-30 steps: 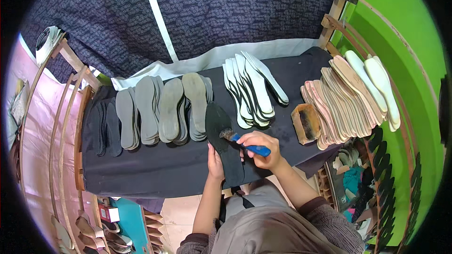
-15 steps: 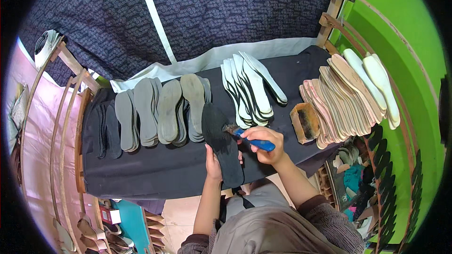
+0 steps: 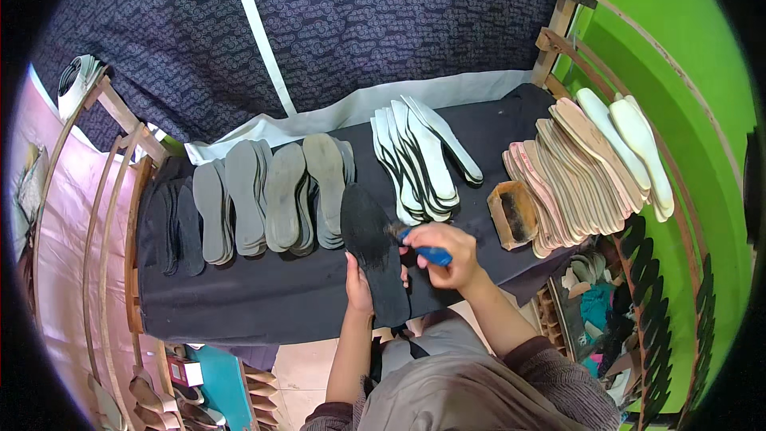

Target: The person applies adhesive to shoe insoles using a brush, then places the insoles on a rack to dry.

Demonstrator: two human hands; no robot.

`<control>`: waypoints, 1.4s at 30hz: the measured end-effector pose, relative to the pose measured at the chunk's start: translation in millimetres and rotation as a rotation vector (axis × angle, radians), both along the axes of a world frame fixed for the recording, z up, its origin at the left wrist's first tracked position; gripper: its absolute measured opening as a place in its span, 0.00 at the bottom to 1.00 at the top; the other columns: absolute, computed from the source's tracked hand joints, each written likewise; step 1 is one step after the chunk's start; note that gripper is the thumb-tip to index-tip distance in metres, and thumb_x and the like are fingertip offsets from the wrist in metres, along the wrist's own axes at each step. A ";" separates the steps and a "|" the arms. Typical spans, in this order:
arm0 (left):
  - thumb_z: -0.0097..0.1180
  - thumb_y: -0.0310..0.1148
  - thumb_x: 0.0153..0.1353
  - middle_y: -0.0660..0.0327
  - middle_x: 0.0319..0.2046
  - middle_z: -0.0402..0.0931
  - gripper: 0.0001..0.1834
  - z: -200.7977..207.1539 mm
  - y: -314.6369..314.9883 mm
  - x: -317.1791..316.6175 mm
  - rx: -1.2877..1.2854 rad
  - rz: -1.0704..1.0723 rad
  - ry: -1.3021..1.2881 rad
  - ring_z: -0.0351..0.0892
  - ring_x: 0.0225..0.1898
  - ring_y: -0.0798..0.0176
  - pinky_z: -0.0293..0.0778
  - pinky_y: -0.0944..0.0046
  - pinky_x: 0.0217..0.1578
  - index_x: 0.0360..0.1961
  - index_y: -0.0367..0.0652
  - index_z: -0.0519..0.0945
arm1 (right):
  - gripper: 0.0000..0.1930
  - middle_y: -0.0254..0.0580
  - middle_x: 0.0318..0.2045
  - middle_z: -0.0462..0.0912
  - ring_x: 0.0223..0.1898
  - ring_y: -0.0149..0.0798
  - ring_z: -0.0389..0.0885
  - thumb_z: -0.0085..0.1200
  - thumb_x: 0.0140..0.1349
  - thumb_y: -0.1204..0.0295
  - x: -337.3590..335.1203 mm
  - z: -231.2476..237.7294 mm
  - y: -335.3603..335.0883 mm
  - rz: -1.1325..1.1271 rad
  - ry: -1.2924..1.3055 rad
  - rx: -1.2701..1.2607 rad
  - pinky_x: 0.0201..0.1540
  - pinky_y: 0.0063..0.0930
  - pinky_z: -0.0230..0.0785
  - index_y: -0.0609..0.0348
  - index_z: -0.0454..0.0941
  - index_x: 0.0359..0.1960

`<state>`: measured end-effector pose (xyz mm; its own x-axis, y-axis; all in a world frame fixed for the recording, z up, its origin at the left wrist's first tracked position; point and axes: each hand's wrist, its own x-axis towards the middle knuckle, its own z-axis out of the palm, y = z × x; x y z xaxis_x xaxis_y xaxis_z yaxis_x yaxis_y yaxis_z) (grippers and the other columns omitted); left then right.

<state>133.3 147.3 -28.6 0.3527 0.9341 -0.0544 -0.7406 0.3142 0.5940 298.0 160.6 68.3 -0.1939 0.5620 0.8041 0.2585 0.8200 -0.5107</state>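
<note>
Two hands were in view above the bench [image 3: 263, 295], and both were partly hidden. The left hand [image 3: 360, 287] was curled around a black sole [image 3: 369, 231], thumb side along its left edge; most of its fingers were lost beneath, with only tips showing at the right edge. The right hand [image 3: 451, 254] was closed around the blue handle of a brush [image 3: 436, 256], its palm out of sight. The bristles were blurred at the sole's right edge — whether they touched it, I could not tell. Black soles [image 3: 187, 231] at the far left nearly melted into the dark cloth.

Half a second earlier the bristles lay further in over the sole's face; now they had slid out to its edge. The whole view had shifted slightly, so the stacks sat lower.

The sole's upper end came just beside the nearest grey stack [image 3: 324, 168], leaving little room there, and its lower end reached the bench's front edge. Bare cloth lay open left of the left hand, and more showed between the right hand and the cardboard box [image 3: 499, 219].
</note>
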 end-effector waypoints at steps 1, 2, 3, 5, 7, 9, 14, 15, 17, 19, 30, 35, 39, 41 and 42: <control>0.20 0.67 0.63 0.49 0.33 0.77 0.45 3.0 -0.6 -0.5 0.002 0.001 0.000 0.76 0.30 0.57 0.75 0.59 0.32 0.53 0.33 0.68 | 0.12 0.49 0.29 0.81 0.30 0.46 0.82 0.53 0.42 0.84 -1.4 -1.2 -4.6 0.050 0.004 -0.006 0.36 0.31 0.75 0.63 0.75 0.32; 0.20 0.67 0.63 0.49 0.32 0.76 0.44 6.3 -1.4 -1.1 -0.017 0.055 0.089 0.76 0.29 0.56 0.75 0.59 0.32 0.52 0.34 0.68 | 0.11 0.49 0.28 0.81 0.30 0.46 0.82 0.53 0.43 0.83 -3.1 -3.0 -10.1 0.099 0.007 -0.013 0.35 0.31 0.75 0.63 0.76 0.31; 0.20 0.67 0.63 0.49 0.32 0.76 0.44 9.1 -1.8 -1.6 -0.036 0.110 0.177 0.76 0.28 0.56 0.75 0.59 0.32 0.52 0.34 0.69 | 0.10 0.47 0.27 0.81 0.28 0.45 0.82 0.54 0.45 0.81 -1.9 -8.2 -14.8 0.119 -0.056 -0.021 0.34 0.31 0.75 0.62 0.76 0.31; 0.20 0.67 0.63 0.49 0.31 0.76 0.44 14.1 -2.6 1.7 -0.053 0.120 0.204 0.77 0.28 0.56 0.75 0.60 0.32 0.51 0.34 0.69 | 0.09 0.46 0.27 0.81 0.28 0.45 0.82 0.55 0.45 0.80 -0.5 -4.7 -19.8 0.101 -0.103 -0.029 0.34 0.30 0.75 0.63 0.76 0.31; 0.18 0.67 0.63 0.49 0.32 0.77 0.44 8.5 -0.1 -1.0 -0.030 0.072 0.205 0.77 0.29 0.55 0.76 0.60 0.32 0.50 0.34 0.69 | 0.09 0.48 0.28 0.82 0.29 0.45 0.83 0.54 0.45 0.81 2.0 -1.4 -14.6 0.040 -0.047 -0.057 0.35 0.30 0.75 0.63 0.76 0.32; 0.17 0.67 0.63 0.49 0.32 0.77 0.45 0.0 0.9 -2.5 -0.005 0.015 0.124 0.77 0.29 0.55 0.76 0.59 0.32 0.51 0.34 0.69 | 0.13 0.47 0.31 0.81 0.31 0.44 0.82 0.53 0.43 0.82 0.1 6.6 -6.9 -0.030 0.021 -0.039 0.34 0.30 0.75 0.62 0.77 0.34; 0.18 0.66 0.63 0.46 0.43 0.76 0.45 -2.0 -0.3 -1.2 -0.034 0.063 0.080 0.78 0.31 0.55 0.76 0.58 0.33 0.57 0.33 0.66 | 0.15 0.46 0.31 0.82 0.32 0.46 0.83 0.57 0.42 0.83 -5.2 -6.8 -9.2 0.053 -0.003 -0.058 0.36 0.32 0.75 0.62 0.75 0.35; 0.18 0.66 0.63 0.46 0.43 0.76 0.45 0.8 0.5 1.0 -0.037 0.066 0.080 0.78 0.31 0.55 0.76 0.58 0.33 0.57 0.33 0.66 | 0.15 0.44 0.31 0.82 0.33 0.46 0.83 0.57 0.41 0.82 -8.4 -13.0 -15.3 0.105 -0.013 -0.097 0.37 0.32 0.75 0.62 0.76 0.34; 0.18 0.64 0.64 0.44 0.49 0.73 0.43 7.1 2.3 7.8 -0.112 0.224 0.088 0.78 0.32 0.55 0.76 0.58 0.34 0.58 0.35 0.65 | 0.16 0.44 0.30 0.82 0.32 0.46 0.82 0.56 0.38 0.82 -13.9 -24.7 -30.2 0.180 -0.070 -0.120 0.37 0.32 0.75 0.61 0.76 0.34; 0.19 0.63 0.65 0.45 0.50 0.73 0.41 -1.1 3.9 0.6 -0.019 0.174 0.045 0.78 0.37 0.54 0.76 0.57 0.39 0.58 0.36 0.64 | 0.17 0.44 0.30 0.82 0.30 0.46 0.82 0.54 0.37 0.84 -16.7 -28.5 -34.4 0.223 -0.106 -0.125 0.37 0.32 0.75 0.61 0.76 0.34; 0.18 0.64 0.64 0.46 0.52 0.72 0.44 -2.9 3.3 -0.5 -0.018 0.175 0.138 0.78 0.33 0.57 0.77 0.59 0.36 0.57 0.34 0.66 | 0.11 0.42 0.30 0.83 0.27 0.46 0.82 0.62 0.45 0.72 -19.6 -41.3 -34.2 0.256 -0.131 -0.003 0.33 0.34 0.75 0.61 0.77 0.31; 0.19 0.63 0.65 0.46 0.52 0.71 0.43 3.3 6.6 7.8 -0.061 0.236 0.075 0.78 0.33 0.55 0.77 0.58 0.35 0.59 0.34 0.64 | 0.10 0.46 0.31 0.82 0.26 0.43 0.81 0.60 0.46 0.76 -15.0 -36.1 -19.9 0.219 -0.053 0.049 0.28 0.31 0.73 0.61 0.77 0.32; 0.18 0.63 0.65 0.47 0.52 0.72 0.42 4.6 3.1 4.7 -0.085 0.296 0.102 0.78 0.33 0.57 0.76 0.58 0.35 0.58 0.34 0.64 | 0.10 0.46 0.31 0.82 0.24 0.44 0.80 0.59 0.45 0.76 -18.0 -35.0 -14.8 0.164 -0.089 0.114 0.26 0.31 0.72 0.62 0.76 0.32; 0.18 0.63 0.65 0.46 0.52 0.72 0.42 -2.5 4.5 -0.7 -0.041 0.235 0.119 0.78 0.33 0.57 0.76 0.58 0.35 0.58 0.34 0.64 | 0.11 0.46 0.31 0.82 0.24 0.44 0.79 0.60 0.44 0.75 -19.6 -38.9 -25.9 0.268 -0.175 0.096 0.26 0.31 0.72 0.62 0.76 0.32; 0.18 0.63 0.65 0.46 0.52 0.72 0.42 -5.7 6.0 -2.1 -0.008 0.184 0.079 0.78 0.33 0.56 0.76 0.58 0.35 0.58 0.35 0.64 | 0.11 0.46 0.31 0.82 0.24 0.44 0.79 0.60 0.44 0.75 -19.0 -39.7 -30.4 0.270 -0.176 0.095 0.26 0.31 0.72 0.62 0.76 0.32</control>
<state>131.3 153.3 -34.2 0.1708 0.9818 -0.0826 -0.7372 0.1830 0.6504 279.0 130.2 28.6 -0.4660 0.3955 0.7915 0.1030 0.9127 -0.3954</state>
